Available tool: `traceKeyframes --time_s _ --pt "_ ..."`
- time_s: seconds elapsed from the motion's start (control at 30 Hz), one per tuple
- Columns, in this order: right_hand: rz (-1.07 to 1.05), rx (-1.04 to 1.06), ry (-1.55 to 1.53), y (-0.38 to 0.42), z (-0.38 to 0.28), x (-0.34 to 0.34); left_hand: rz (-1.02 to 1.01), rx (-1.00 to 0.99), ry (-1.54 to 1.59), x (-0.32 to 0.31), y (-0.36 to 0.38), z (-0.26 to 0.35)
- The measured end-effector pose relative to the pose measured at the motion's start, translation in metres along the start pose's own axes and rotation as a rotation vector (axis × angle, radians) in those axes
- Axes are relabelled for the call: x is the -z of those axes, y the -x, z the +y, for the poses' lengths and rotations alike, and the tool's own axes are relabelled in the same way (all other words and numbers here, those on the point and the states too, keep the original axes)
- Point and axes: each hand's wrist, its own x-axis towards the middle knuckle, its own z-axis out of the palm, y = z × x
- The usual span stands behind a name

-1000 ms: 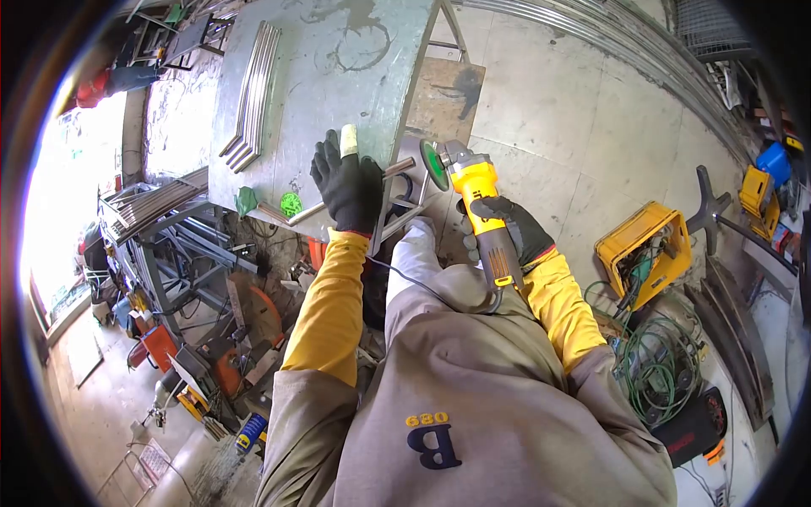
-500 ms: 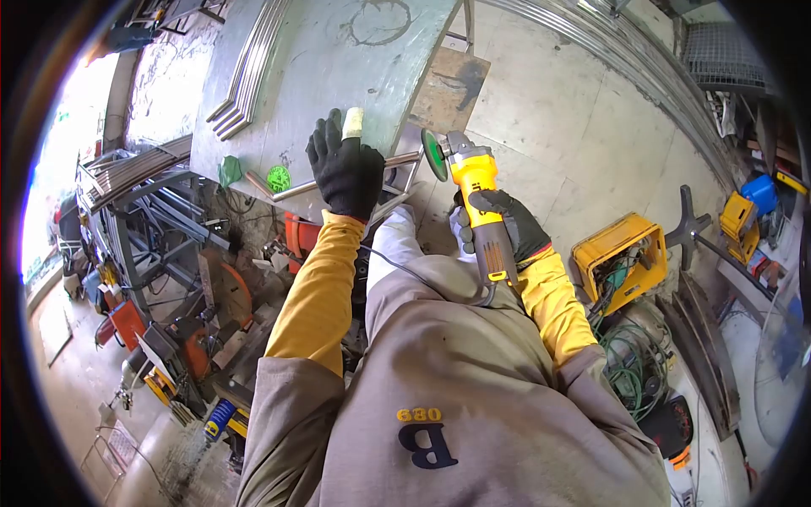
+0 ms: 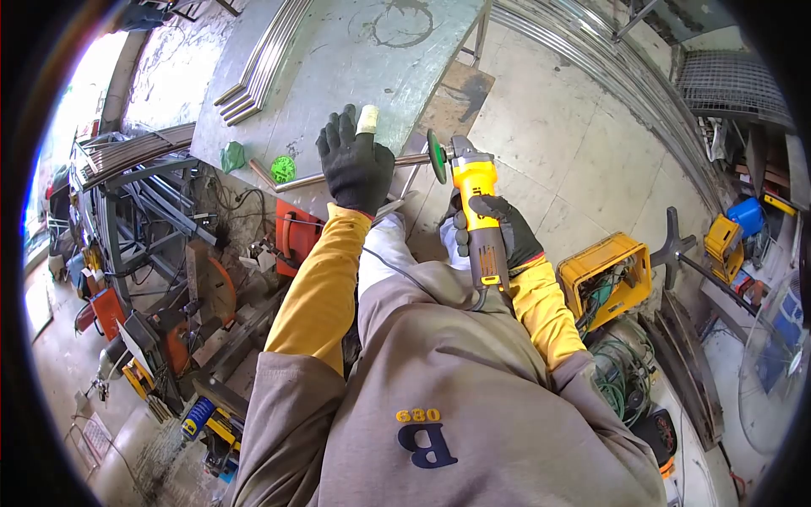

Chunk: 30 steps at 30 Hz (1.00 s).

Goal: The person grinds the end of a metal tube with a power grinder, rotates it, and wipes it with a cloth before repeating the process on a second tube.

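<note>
My left hand, in a black glove with a pale wrapping on one finger, presses palm-down on a metal tube at the table's near edge. The tube runs under the palm and comes out on the right. My right hand, gloved too, is wrapped round the yellow body of an angle grinder. The grinder stands roughly upright in view, and its green-backed disc is right at the tube's right end. A bright green round piece lies beside the tube.
Bent metal tubes lie on the grey table. A yellow crate and coiled green hoses are on my right. Metal frames and an orange machine stand on the left. A power cord crosses my lap.
The view has shifted slightly, so the table and tube sit a little further right. My left hand's fingers look more spread. The grinder stays in my right hand with its disc by the tube's end.
</note>
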Motion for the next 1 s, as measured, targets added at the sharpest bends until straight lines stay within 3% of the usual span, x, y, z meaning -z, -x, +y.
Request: traceKeyframes --time_s 1.0 --pt "0.004 0.014 -0.067 0.000 0.014 -0.003 -0.001 -0.003 -0.010 0.002 -0.002 0.003"
